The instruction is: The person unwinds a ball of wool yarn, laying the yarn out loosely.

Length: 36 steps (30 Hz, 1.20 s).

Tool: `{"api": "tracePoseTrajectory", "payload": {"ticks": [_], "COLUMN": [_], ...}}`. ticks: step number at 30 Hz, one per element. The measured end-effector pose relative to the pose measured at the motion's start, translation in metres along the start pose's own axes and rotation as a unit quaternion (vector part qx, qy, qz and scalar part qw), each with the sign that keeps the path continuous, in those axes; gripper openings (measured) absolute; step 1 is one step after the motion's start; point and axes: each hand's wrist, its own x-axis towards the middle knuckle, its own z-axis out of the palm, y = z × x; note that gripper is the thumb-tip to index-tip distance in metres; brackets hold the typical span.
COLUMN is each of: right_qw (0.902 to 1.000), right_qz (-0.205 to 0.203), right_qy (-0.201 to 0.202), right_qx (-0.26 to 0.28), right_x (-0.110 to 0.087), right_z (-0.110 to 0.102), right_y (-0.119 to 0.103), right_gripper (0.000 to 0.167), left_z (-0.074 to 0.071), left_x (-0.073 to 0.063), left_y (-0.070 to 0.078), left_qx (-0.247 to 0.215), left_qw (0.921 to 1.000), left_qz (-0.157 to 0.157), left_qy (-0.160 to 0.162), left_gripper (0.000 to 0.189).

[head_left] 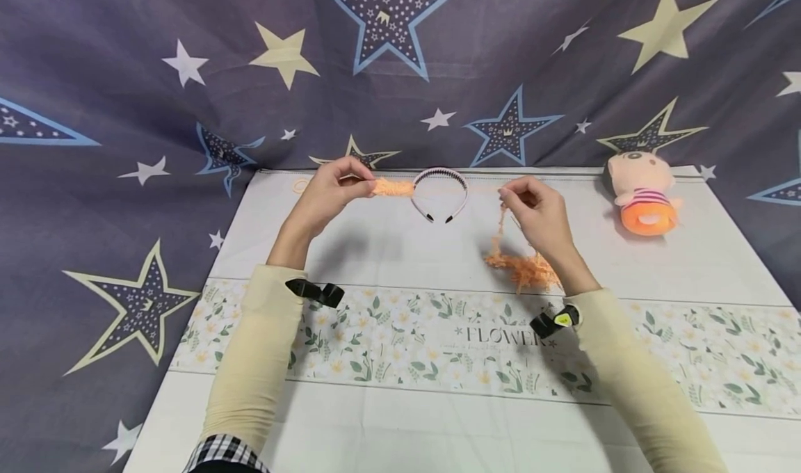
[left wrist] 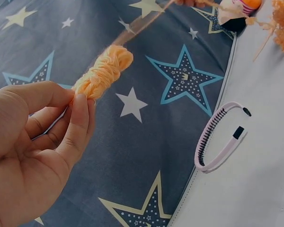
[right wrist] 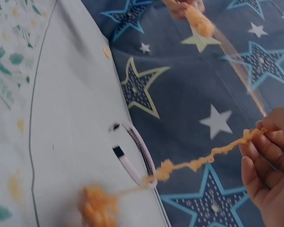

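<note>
My left hand (head_left: 338, 191) pinches one end of a small wound bundle of orange yarn (left wrist: 106, 73) between thumb and fingers, up off the table. From the bundle's far end a blurred strand (right wrist: 241, 71) stretches across to my right hand (head_left: 538, 212), which pinches the yarn between thumb and fingertips. Below the right hand dangles a crinkled length of the yarn (right wrist: 217, 151), ending in a tangled orange clump (head_left: 528, 270). Whether that clump touches the table cannot be told. In the head view, the bundle's end lies just left of a pale pink headband (head_left: 466, 191).
At the table's back right lies a plush toy (head_left: 647, 195) with a striped top and orange bottom. A small orange ring (head_left: 300, 186) lies at the back left, partly behind the left hand. A star-patterned curtain (head_left: 400, 104) borders the white table (head_left: 388, 250) at the rear.
</note>
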Motion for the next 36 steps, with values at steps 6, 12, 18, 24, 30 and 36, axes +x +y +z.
{"api": "tracePoseTrajectory", "payload": {"ticks": [6, 12, 18, 24, 30, 36], "right_qw": [0.9985, 0.9945, 0.9906, 0.9838, 0.9756, 0.9635], "right_qz": [0.026, 0.048, 0.068, 0.1, 0.137, 0.165], "right_qy": [0.043, 0.082, 0.116, 0.149, 0.172, 0.21], "right_qx": [0.025, 0.045, 0.025, -0.004, -0.009, 0.017], "right_x": [-0.002, -0.005, -0.005, -0.013, -0.018, -0.025], "right_z": [-0.023, -0.042, -0.06, -0.079, -0.099, -0.119], "right_y": [0.014, 0.031, 0.067, 0.08, 0.086, 0.095], "right_gripper": [0.02, 0.018, 0.019, 0.015, 0.015, 0.005], "left_z": [-0.001, -0.002, -0.005, -0.009, -0.015, -0.019], "left_x": [0.0, 0.0, -0.001, -0.003, -0.005, -0.006], "left_y": [-0.001, -0.002, -0.004, -0.004, -0.004, -0.005], "left_qx": [-0.005, -0.007, 0.003, 0.002, 0.005, 0.003], "left_qw": [1.0, 1.0, 0.9999, 0.9998, 0.9996, 0.9995], "left_qz": [0.004, 0.002, -0.004, -0.007, -0.01, -0.01], "left_qy": [0.002, 0.003, 0.011, 0.017, 0.025, 0.029], "left_gripper": [0.006, 0.006, 0.007, 0.009, 0.01, 0.011]}}
